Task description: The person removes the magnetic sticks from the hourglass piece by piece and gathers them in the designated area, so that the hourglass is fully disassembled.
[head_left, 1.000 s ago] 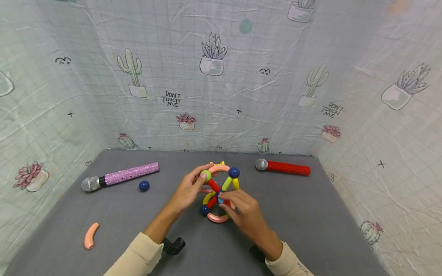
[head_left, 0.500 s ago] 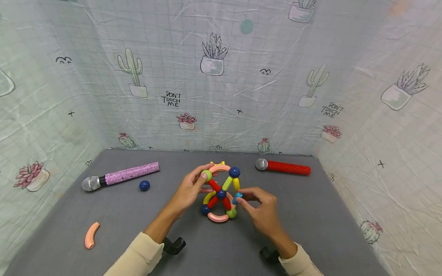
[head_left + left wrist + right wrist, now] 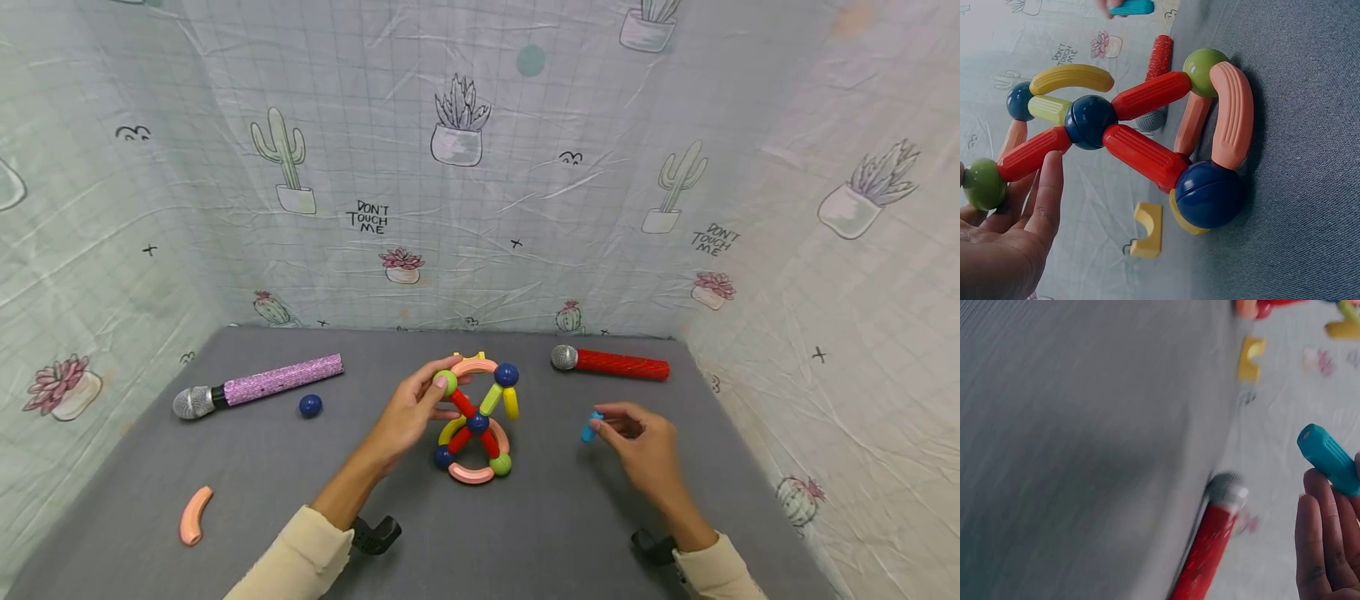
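Observation:
A ball-and-rod model of magnetic pieces stands on the grey table, red rods fanning out from its central navy ball [image 3: 477, 422]. At its upper left, my left hand [image 3: 399, 421] pinches a lime-green ball [image 3: 446, 382] between thumb and fingers. A yellow curved rod [image 3: 1072, 77] hangs from the upper navy ball [image 3: 506, 375], its other end free. Salmon curved rods [image 3: 1233, 115] join the lower balls at the table. Off to the right of the model, my right hand [image 3: 647, 450] pinches a short blue rod [image 3: 1330, 459] between thumb and fingertips, above the table.
Behind the model stands a yellow notched block [image 3: 1148, 230]. A red microphone [image 3: 615, 363] lies at the back right, a pink glittery one [image 3: 262, 384] at the back left. Loose on the left are a navy ball [image 3: 311, 406] and a salmon curved rod [image 3: 196, 517].
My right hand has drawn away from the model's centre to the right, carrying the blue rod. My left hand has stayed on the green ball.

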A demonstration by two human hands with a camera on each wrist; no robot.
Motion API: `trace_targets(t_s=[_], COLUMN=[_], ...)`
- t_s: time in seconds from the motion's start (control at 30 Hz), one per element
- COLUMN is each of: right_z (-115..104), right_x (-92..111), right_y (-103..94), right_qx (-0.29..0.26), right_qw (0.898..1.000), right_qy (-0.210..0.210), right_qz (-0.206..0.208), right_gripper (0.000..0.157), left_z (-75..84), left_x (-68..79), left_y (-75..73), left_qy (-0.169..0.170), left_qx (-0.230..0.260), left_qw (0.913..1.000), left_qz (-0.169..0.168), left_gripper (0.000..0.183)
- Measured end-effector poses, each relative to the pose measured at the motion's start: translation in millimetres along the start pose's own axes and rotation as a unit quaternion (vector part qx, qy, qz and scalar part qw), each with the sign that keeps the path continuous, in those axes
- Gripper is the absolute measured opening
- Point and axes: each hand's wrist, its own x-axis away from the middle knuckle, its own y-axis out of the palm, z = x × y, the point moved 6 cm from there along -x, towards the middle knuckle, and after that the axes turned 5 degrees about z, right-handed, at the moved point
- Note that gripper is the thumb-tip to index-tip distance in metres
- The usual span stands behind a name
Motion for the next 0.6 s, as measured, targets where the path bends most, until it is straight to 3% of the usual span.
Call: trace_targets(t_s=[0.33,0.6], right_z=[50.8,77.9], right_x=[-3.8,-0.5], right_y=[-39.7,-60.1], right_qx=[0.128,0.173], right_qw=[0.989,0.974], right_qy=[0.065,0.126], right_qz=[-0.025,-0.069], right_gripper=[0.020,0.022], left_z=[-2.1,-1.4], left_x=[-2.1,-2.0], left_y=[-1.2,-1.5], left_qy=[0.006,-0.001], left_qx=[0.003,0.006], left_qw=[1.0000,0.9999], left_qz=[-0.005,-0.010], left_gripper=[0.045,0.043])
